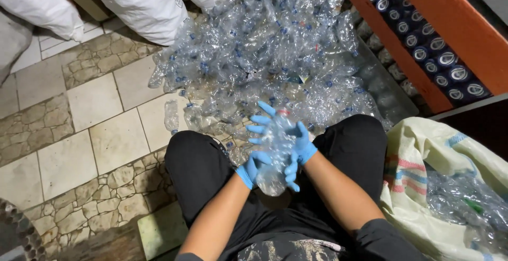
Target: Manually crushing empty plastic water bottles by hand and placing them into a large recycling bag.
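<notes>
Tiled flooring (95, 134) lies under a heap of clear bottles (275, 54), and above the lap a crushed bottle (275, 150) stands lengthwise, left hand (253, 165) gripping its base, right hand (296, 142) clasping its upper half.

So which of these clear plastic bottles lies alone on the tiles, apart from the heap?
The bottle left of the pile, alone on a pale tile.
</notes>
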